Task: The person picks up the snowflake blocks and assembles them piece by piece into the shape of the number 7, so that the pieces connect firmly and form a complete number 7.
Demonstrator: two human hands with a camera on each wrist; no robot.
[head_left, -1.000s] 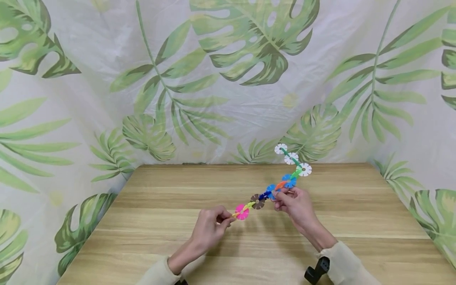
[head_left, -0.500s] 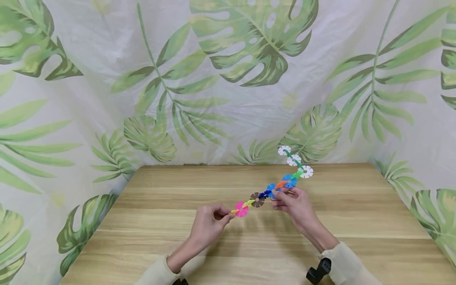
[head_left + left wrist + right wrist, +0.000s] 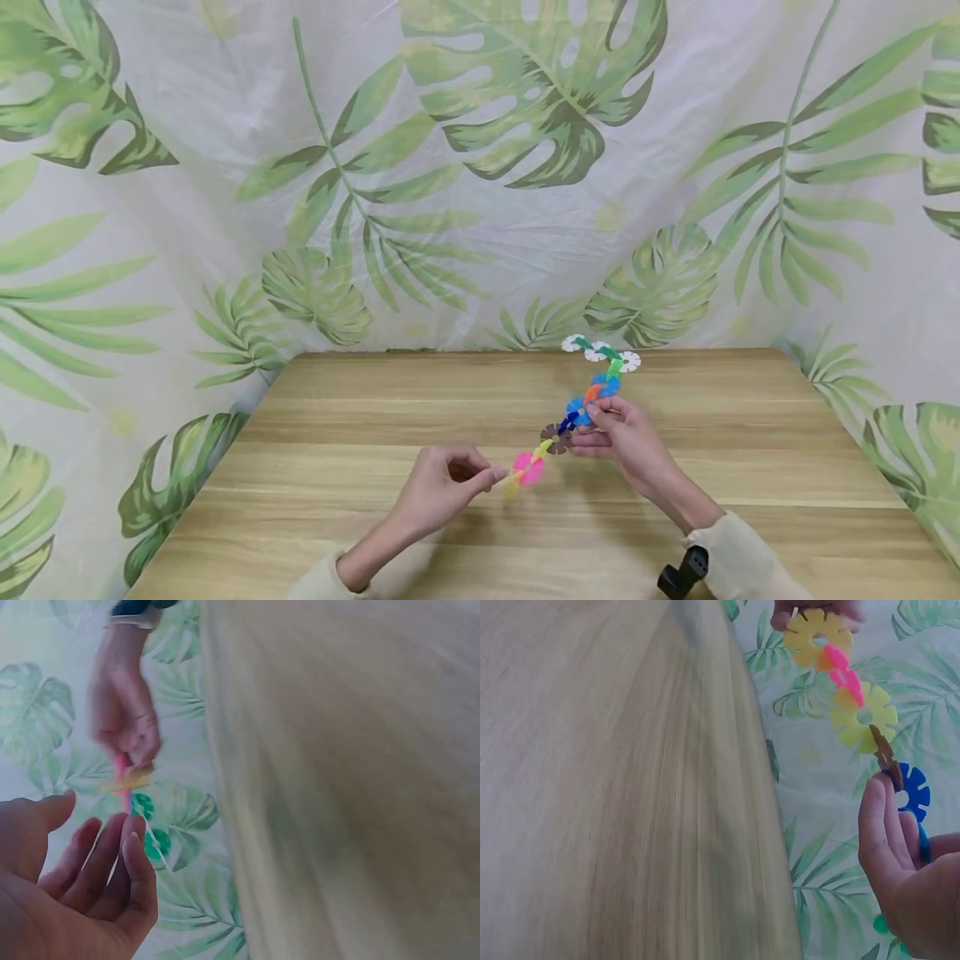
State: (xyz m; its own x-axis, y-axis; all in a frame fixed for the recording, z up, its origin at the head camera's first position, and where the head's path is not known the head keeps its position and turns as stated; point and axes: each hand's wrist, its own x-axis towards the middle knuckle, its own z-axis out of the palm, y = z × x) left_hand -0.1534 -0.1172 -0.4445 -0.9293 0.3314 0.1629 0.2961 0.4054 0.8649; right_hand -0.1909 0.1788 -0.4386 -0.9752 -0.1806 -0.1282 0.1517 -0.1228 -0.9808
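A chain of notched plastic discs, linked edge to edge, hangs above the table in the head view. My right hand point(image 3: 637, 446) pinches it near a blue disc point(image 3: 577, 410); the fingers hide part of that disc. Beyond the grip lie an orange disc point(image 3: 594, 392), green discs and white discs point(image 3: 628, 362). Towards my left hand point(image 3: 446, 492) come a brown disc point(image 3: 556, 438), a pink disc point(image 3: 529, 468) and a yellow end disc point(image 3: 817, 639). The left thumb point(image 3: 60, 808) stands apart from its fingers, close to the blurred yellow end, with nothing pinched between them.
Below both hands spreads a wood-grain table point(image 3: 337, 417). A leaf-printed cloth point(image 3: 480, 250) hangs behind it and at its sides. A black device point(image 3: 684, 573) sits at the right sleeve cuff.
My left fingers have let go of the yellow end disc. The chain has swung: its white end has dropped and shifted left, while the pink and yellow end has moved down and right.
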